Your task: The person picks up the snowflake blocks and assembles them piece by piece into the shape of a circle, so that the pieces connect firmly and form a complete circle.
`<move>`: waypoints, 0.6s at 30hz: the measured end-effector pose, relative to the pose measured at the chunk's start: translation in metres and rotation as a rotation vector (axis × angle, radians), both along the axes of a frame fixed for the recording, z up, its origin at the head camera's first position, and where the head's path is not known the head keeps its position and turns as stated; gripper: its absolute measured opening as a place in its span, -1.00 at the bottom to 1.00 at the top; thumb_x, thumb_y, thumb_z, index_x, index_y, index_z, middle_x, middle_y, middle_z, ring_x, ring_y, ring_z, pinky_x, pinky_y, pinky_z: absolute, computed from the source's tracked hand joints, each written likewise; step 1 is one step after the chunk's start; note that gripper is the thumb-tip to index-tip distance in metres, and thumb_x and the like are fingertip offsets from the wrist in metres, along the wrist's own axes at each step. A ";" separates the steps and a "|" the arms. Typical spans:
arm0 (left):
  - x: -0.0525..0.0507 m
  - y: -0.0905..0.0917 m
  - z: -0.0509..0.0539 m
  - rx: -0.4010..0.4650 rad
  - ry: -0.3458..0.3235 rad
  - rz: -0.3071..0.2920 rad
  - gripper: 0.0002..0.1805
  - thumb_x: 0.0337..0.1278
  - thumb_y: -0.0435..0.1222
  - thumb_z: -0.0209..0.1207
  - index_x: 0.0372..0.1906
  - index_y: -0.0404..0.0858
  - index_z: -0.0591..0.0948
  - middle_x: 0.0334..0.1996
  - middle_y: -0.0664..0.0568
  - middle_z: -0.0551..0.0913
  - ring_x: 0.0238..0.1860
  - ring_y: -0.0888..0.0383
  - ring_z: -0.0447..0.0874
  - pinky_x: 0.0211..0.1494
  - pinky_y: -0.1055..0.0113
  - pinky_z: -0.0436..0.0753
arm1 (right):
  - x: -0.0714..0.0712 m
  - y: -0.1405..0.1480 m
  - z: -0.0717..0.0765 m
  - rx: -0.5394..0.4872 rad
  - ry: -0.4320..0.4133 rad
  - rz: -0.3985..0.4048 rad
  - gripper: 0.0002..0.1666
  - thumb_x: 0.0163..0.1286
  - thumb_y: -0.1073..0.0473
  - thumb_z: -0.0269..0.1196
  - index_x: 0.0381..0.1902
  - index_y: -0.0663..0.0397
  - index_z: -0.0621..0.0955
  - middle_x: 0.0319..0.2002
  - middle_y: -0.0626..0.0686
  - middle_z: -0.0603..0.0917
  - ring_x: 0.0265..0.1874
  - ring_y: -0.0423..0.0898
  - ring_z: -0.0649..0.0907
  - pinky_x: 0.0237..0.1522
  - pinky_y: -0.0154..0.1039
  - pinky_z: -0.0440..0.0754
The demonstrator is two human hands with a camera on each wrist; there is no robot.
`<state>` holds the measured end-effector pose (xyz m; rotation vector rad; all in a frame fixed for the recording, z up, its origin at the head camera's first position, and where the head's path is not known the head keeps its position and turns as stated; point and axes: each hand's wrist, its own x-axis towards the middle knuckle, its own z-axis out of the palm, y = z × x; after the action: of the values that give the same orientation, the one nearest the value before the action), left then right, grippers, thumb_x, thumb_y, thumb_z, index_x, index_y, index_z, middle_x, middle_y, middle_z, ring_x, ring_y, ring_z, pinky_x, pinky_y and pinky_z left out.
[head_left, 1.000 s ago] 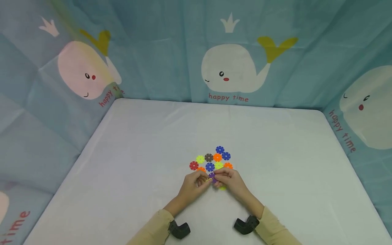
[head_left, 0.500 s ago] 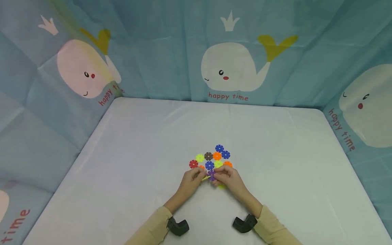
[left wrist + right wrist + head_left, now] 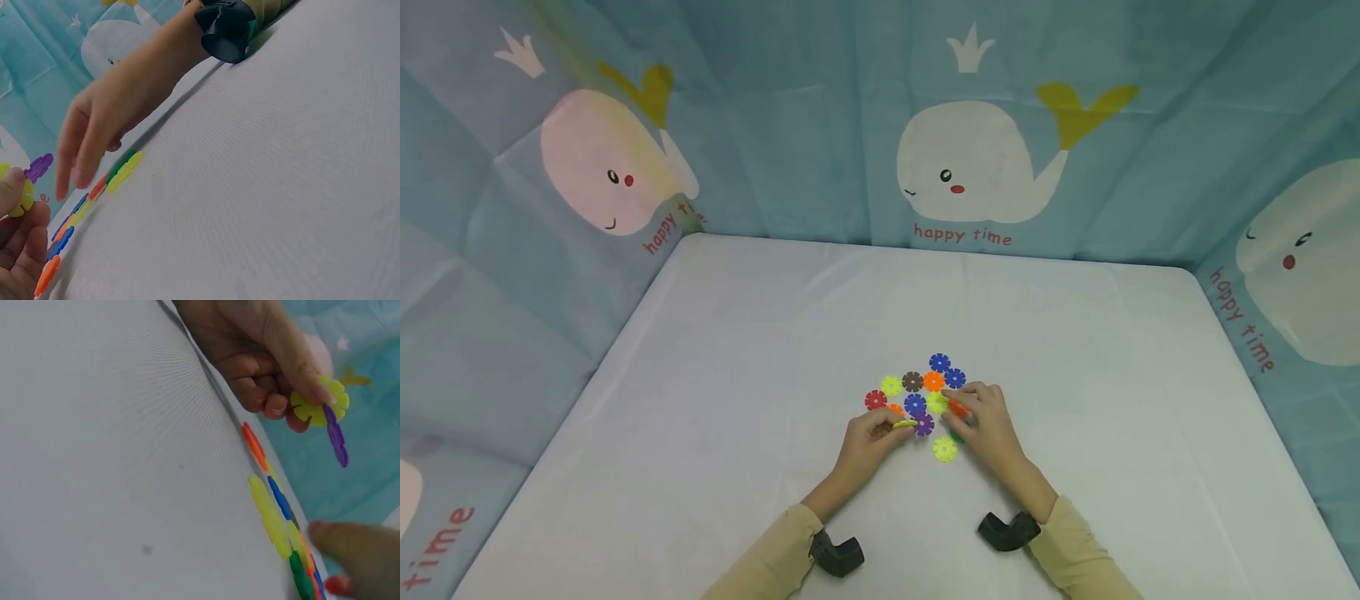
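From the head view, the person's left hand pinched a yellow notched plastic disc between thumb and fingers, with a purple notched plastic disc attached, above the white-covered table. The right hand had its thumb and fingers spread over the cluster of multicoloured notched discs, close to an orange notched plastic disc and a green notched plastic disc.

From the left wrist, the right fingers pointed downward, seemingly holding nothing; I couldn't tell whether they touched any disc.

From the right wrist, the purple disc stood out at an angle from the yellow one, apparently slotted into its edge. That joint looked like its only support, so a sideways knock could have twisted it loose. Below, the discs lay crowded; fingers closing off-centre could have skidded one away or caught two together.
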<state>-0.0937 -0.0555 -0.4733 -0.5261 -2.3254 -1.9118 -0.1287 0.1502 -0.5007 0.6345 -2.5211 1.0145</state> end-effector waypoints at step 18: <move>-0.002 0.000 0.001 0.040 -0.053 -0.015 -0.92 -0.02 -0.51 0.20 -0.43 -0.45 0.52 -0.44 -0.12 0.58 -0.46 0.01 0.53 -0.39 0.38 0.53 | -0.002 0.000 -0.003 0.069 0.055 0.241 -0.73 -0.03 0.35 0.36 -0.36 0.08 0.54 -0.24 -0.01 0.58 -0.35 -0.11 0.35 -0.31 -0.23 0.29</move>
<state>-0.0960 -0.0552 -0.4718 -0.4960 -2.3156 -1.9988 -0.1303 0.1507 -0.5034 0.9926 -2.4829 0.9766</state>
